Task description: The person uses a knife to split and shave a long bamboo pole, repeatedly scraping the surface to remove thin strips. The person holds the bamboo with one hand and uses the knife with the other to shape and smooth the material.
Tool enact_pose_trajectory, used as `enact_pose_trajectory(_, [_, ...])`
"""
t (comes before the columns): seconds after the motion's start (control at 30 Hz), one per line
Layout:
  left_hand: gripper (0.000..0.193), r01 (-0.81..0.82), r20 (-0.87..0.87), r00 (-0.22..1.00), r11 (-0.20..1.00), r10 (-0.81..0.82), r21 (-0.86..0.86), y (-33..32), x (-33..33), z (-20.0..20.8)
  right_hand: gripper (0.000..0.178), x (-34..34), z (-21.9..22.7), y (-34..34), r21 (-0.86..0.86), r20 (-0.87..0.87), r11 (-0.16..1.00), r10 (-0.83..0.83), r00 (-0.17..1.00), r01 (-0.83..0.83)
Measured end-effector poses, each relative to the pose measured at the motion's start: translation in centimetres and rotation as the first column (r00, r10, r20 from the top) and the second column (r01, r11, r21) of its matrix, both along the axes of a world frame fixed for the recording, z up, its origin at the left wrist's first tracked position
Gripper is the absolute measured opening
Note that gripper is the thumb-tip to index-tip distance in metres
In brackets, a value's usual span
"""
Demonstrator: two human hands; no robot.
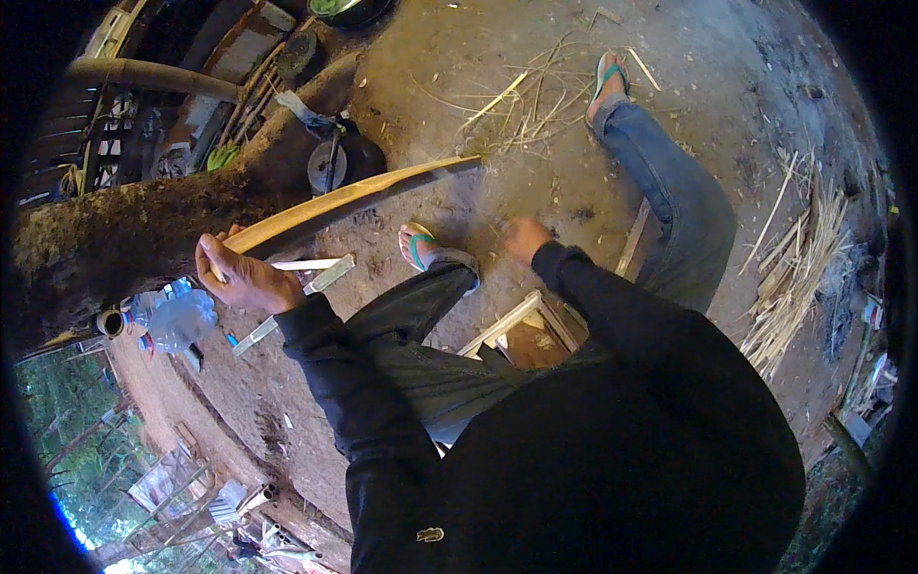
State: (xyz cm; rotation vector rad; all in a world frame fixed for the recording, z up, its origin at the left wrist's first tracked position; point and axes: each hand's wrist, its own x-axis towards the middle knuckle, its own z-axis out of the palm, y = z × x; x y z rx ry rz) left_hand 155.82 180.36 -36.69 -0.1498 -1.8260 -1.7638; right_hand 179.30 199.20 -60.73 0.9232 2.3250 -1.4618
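Seemingly finished strips [792,298] lie heaped at three o'clock; the left hand [251,275], at nine, grasps a seemingly unfinished bamboo slat [359,196]; the right hand [525,239] blurs, its grip untellable.

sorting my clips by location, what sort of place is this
Probably a rustic open-air workspace: dirt floor, a pile of thin strips at the right, and green foliage at the lower left.

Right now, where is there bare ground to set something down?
A broad patch, barring small litter, lies between the right leg and the heap of split strips; a smaller one between the left foot and right leg, by the right hand. Crowded: the tangle of thin strips by the right foot, and the bottles at left.
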Motion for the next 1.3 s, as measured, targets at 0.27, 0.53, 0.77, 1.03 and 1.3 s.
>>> enact_pose_trajectory(0.27, [0.04,0.007,0.005,1.0,1.0,-0.007,0.008,0.0,-0.6,-0.2,0.026,0.2,-6.7,2.7,0.113,0.143,0.993,0.003,0.99,-0.02])
enact_pose_trajectory(0.53, [0.046,0.059,0.038,0.998,0.997,-0.057,-0.058,-0.3,-1.0,-0.3,0.027,1.3,-12.6,4.4,0.19,0.108,0.982,-0.038,0.993,0.017])
enact_pose_trajectory(0.77, [0.054,0.206,0.018,0.978,0.979,-0.206,0.002,-0.2,-0.3,0.0,0.028,-0.7,-2.2,1.3,0.121,-0.147,0.984,0.151,0.978,-0.133])
enact_pose_trajectory(1.03, [0.054,0.36,-0.065,0.93,0.933,-0.361,-0.025,0.0,1.1,0.3,0.03,0.2,7.4,-4.0,-0.022,-0.169,0.997,0.064,0.984,-0.069])
enact_pose_trajectory(1.3, [0.053,0.324,-0.072,0.944,0.946,-0.323,-0.006,0.2,1.0,0.2,0.033,1.6,5.6,-4.0,-0.021,-0.1,0.999,-0.027,0.995,0.025])
